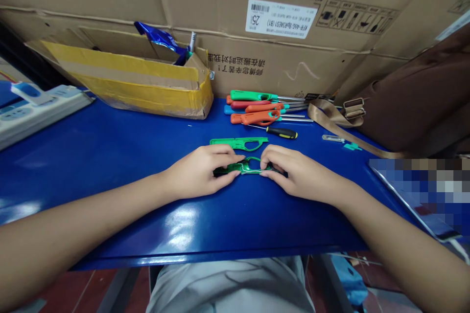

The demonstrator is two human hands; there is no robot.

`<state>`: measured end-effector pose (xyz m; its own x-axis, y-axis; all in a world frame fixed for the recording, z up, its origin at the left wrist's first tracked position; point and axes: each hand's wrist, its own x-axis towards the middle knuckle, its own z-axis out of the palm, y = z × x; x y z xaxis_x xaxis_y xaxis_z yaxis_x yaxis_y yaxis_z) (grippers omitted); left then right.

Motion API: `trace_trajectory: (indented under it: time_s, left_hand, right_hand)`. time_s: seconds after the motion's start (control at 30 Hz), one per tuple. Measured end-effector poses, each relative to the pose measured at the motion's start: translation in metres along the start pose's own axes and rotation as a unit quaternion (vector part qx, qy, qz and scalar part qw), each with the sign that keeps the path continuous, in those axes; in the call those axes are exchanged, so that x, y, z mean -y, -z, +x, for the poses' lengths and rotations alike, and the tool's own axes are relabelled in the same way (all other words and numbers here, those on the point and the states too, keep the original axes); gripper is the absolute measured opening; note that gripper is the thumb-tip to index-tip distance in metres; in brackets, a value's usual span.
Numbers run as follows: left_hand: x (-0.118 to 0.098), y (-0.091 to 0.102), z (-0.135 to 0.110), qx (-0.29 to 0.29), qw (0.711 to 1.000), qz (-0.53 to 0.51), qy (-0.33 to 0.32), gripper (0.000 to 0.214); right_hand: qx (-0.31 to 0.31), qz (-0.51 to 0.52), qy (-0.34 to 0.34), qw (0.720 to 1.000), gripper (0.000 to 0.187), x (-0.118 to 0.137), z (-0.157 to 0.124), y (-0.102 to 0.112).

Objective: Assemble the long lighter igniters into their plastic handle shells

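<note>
Both hands are closed on one green lighter casing half [250, 168] just above or on the blue table; which of the two I cannot tell. My left hand [205, 170] pinches its handle end between thumb and fingers. At the other end, by the trigger loop, my right hand [290, 168] grips with thumb and bent fingers. A thin pale wire runs along the casing's inside. Just beyond lies a second green casing half [238, 144], its hollow side showing. A black and yellow screwdriver [282, 132] lies farther back.
Several long-necked lighters [257, 105] are piled at the back by a large cardboard box [205, 5]. A taped carton [147, 85] and a power strip [47, 107] stand left. A tan strap [345, 129], small clear and teal parts, and a blurred tablet-like device [414, 200] lie right.
</note>
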<state>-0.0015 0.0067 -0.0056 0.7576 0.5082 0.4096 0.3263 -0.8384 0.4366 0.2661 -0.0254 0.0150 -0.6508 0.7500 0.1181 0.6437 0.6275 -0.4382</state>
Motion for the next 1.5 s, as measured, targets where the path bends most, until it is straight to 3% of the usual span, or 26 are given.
trace_trajectory:
  time_s: [0.33, 0.57, 0.83, 1.0, 1.5]
  left_hand:
    - [-0.0013, 0.0007, 0.0001, 0.002, 1.0, -0.007, 0.0, 0.031]
    - [-0.0005, 0.0, 0.0002, 0.005, 1.0, -0.009, 0.004, 0.03]
    - [-0.0006, 0.0007, 0.0007, -0.001, 1.0, -0.008, -0.005, 0.029]
    - [-0.0008, -0.0003, -0.0008, -0.014, 1.0, -0.002, -0.021, 0.029]
    - [-0.0085, -0.0009, -0.003, -0.004, 0.997, 0.045, -0.059, 0.028]
  right_hand:
    - [0.003, 0.011, 0.01, 1.0, 0.009, -0.0006, -0.0016, 0.0026]
    - [-0.026, 0.002, 0.034, 0.999, 0.012, -0.0058, -0.0001, 0.0023]
    - [-0.014, 0.057, 0.055, 0.997, 0.015, -0.0023, 0.0016, 0.0031]
    - [-0.02, 0.052, 0.036, 0.998, 0.006, -0.0035, 0.001, 0.0007]
    - [0.028, 0.036, -0.006, 0.999, 0.012, 0.0034, -0.0037, 0.0024]
